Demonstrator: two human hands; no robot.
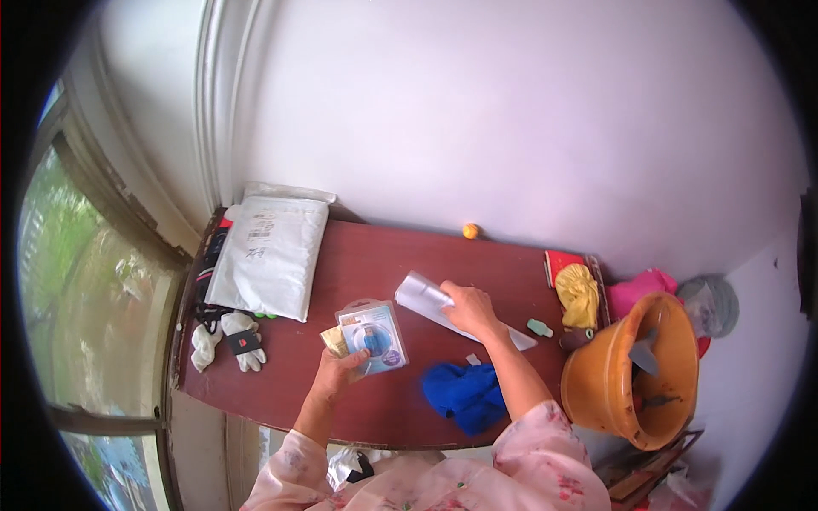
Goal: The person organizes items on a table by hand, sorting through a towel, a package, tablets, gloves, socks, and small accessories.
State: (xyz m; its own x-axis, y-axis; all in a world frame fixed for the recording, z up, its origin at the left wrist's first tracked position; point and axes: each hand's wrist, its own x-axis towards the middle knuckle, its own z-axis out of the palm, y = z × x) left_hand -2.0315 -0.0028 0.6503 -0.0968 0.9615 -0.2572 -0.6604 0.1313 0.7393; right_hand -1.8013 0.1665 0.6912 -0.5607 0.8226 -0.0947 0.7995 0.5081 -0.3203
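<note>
My left hand grips a clear plastic blister pack with a small blue item in it, above the left middle of the dark red table. A small gold-coloured packet is held behind the pack's left edge. To the right, my right hand has its fingers on a folded or rolled sheet of white paper, which slants down to the right beneath my wrist. A blue cloth lies near the front edge, partly behind my right forearm.
A white mailing bag and white gloves lie at the left. An orange ball sits by the wall. At the right are a green object, a yellow cloth, a red booklet and an orange-brown bucket with tools inside.
</note>
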